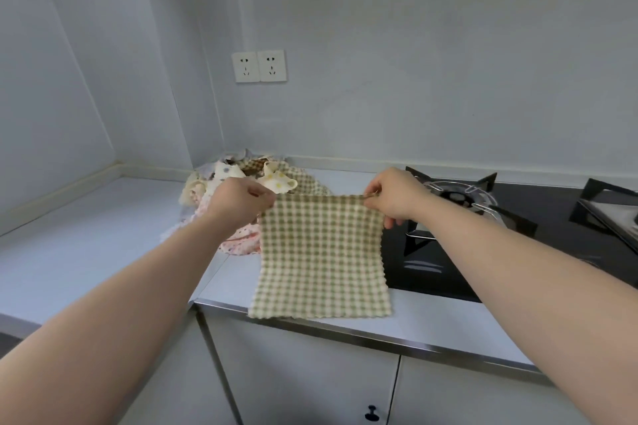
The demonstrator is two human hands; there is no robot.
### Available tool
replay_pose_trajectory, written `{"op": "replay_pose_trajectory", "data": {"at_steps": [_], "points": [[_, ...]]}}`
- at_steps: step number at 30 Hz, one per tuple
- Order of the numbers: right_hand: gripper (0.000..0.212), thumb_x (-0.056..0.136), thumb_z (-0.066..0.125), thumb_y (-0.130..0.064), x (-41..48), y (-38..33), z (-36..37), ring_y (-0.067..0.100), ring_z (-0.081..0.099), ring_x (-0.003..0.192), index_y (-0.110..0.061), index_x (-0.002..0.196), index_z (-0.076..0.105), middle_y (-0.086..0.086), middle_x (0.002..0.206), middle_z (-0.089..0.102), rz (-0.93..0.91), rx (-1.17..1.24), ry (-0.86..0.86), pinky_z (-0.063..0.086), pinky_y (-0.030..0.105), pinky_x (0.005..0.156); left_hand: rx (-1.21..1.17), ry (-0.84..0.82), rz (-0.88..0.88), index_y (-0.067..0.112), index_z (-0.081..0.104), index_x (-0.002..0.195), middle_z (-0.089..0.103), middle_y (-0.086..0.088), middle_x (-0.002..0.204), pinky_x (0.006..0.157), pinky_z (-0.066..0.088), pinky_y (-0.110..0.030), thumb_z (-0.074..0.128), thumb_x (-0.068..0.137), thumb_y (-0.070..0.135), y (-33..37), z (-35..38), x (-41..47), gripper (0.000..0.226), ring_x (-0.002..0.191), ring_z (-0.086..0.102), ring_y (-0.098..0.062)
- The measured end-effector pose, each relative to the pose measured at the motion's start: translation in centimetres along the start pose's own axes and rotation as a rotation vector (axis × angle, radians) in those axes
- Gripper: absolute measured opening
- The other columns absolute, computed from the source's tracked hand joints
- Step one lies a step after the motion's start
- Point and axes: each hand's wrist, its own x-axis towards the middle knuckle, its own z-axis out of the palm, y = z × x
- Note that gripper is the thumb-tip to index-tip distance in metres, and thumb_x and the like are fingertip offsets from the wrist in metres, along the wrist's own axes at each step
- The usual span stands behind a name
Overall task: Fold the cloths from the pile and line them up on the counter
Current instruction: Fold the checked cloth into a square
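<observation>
A green-and-cream checked cloth [319,257] hangs spread out in front of me, above the counter's front edge. My left hand [238,202] pinches its top left corner. Its top right corner is pinched by my right hand [393,197]. The cloth's lower edge reaches down to about the counter's metal front strip. Behind my left hand lies the pile of cloths [241,179], crumpled, with cream, spotted, checked and pink floral pieces, partly hidden by my hand and the held cloth.
The white counter [86,245] runs left into a corner. A black gas hob [459,203] with metal pan supports sits to the right. Two wall sockets [259,66] are on the back wall. Cabinet doors with a dark knob [371,412] are below.
</observation>
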Motion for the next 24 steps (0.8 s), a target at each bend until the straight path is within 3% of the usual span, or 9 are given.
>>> {"op": "replay_pose_trajectory", "data": {"at_steps": [3, 5, 7, 10, 13, 15, 17, 20, 24], "points": [[0.009, 0.097, 0.058, -0.014, -0.4, 0.6, 1.9, 0.013, 0.065, 0.042, -0.014, 0.105, 0.063, 0.004, 0.065, 0.071, -0.001, 0.142, 0.039, 0.047, 0.019, 0.042, -0.129, -0.02, -0.075, 0.01, 0.076, 0.087, 0.073, -0.009, 0.066, 0.06, 0.059, -0.03, 0.073, 0.089, 0.011, -1.2, 0.6, -0.5, 0.004, 0.059, 0.071, -0.021], [0.008, 0.097, 0.059, -0.014, -1.0, 1.2, 3.3, 0.016, 0.071, 0.054, -0.014, 0.102, 0.065, 0.009, 0.083, 0.074, -0.024, 0.211, 0.07, 0.059, 0.03, 0.056, -0.186, -0.01, -0.063, 0.005, 0.075, 0.09, 0.074, -0.01, 0.069, 0.071, 0.062, -0.034, 0.071, 0.09, 0.007, -2.1, 0.8, -1.3, 0.004, 0.069, 0.074, -0.025], [0.01, 0.096, 0.061, -0.016, -2.1, 2.2, 4.6, 0.013, 0.073, 0.069, -0.018, 0.099, 0.071, 0.004, 0.087, 0.075, -0.088, 0.15, 0.123, 0.06, 0.034, 0.074, -0.211, -0.009, -0.044, 0.008, 0.075, 0.088, 0.076, -0.007, 0.078, 0.075, 0.062, -0.035, 0.072, 0.089, 0.008, -3.0, 0.9, -2.6, 0.004, 0.074, 0.075, -0.024], [0.019, 0.096, 0.059, -0.014, -5.2, 3.5, 6.5, 0.008, 0.067, 0.089, -0.018, 0.107, 0.075, -0.004, 0.099, 0.074, -0.2, 0.039, 0.151, 0.051, 0.022, 0.084, -0.132, -0.023, -0.019, 0.02, 0.074, 0.087, 0.075, 0.005, 0.08, 0.069, 0.057, -0.018, 0.074, 0.089, 0.016, -4.4, 1.1, -5.5, 0.005, 0.074, 0.073, -0.008], [0.023, 0.097, 0.058, -0.013, -7.8, 5.2, 8.3, 0.009, 0.063, 0.101, -0.017, 0.115, 0.072, -0.006, 0.111, 0.07, -0.295, -0.028, 0.151, 0.048, 0.021, 0.09, -0.029, -0.027, 0.046, 0.023, 0.073, 0.088, 0.072, 0.016, 0.075, 0.062, 0.044, -0.004, 0.073, 0.089, 0.017, -5.7, 1.4, -8.4, 0.006, 0.074, 0.066, 0.008], [0.022, 0.096, 0.058, -0.013, -8.9, 6.4, 9.4, 0.017, 0.065, 0.1, -0.015, 0.114, 0.07, -0.003, 0.112, 0.069, -0.365, -0.085, 0.191, 0.053, 0.032, 0.089, -0.017, -0.035, 0.092, 0.024, 0.072, 0.088, 0.072, 0.016, 0.087, 0.07, 0.049, -0.008, 0.072, 0.088, 0.013, -6.4, 1.6, -9.8, 0.011, 0.081, 0.066, 0.009], [0.02, 0.092, 0.058, -0.012, -9.7, 7.3, 10.7, 0.025, 0.068, 0.091, -0.014, 0.109, 0.069, -0.001, 0.108, 0.069, -0.439, -0.142, 0.227, 0.057, 0.043, 0.077, 0.025, -0.065, 0.172, 0.025, 0.07, 0.087, 0.072, 0.014, 0.095, 0.076, 0.051, -0.009, 0.073, 0.087, 0.009, -7.2, 1.7, -10.6, 0.016, 0.086, 0.066, 0.007], [0.015, 0.088, 0.059, -0.011, -10.2, 7.7, 11.5, 0.026, 0.065, 0.077, -0.014, 0.101, 0.064, -0.002, 0.1, 0.066, -0.497, -0.167, 0.264, 0.056, 0.043, 0.061, 0.1, -0.126, 0.28, 0.026, 0.068, 0.087, 0.069, 0.014, 0.101, 0.085, 0.05, -0.011, 0.073, 0.087, 0.008, -8.4, 1.8, -11.4, 0.019, 0.094, 0.065, 0.003], [0.013, 0.088, 0.054, -0.018, -10.1, 7.8, 11.5, 0.026, 0.065, 0.078, -0.013, 0.095, 0.064, 0.0, 0.096, 0.067, -0.546, -0.149, 0.298, 0.057, 0.043, 0.063, 0.2, -0.147, 0.403, 0.024, 0.066, 0.088, 0.066, 0.016, 0.101, 0.081, 0.053, -0.023, 0.073, 0.087, 0.011, -9.4, 2.0, -12.1, 0.015, 0.097, 0.064, -0.004]]}}
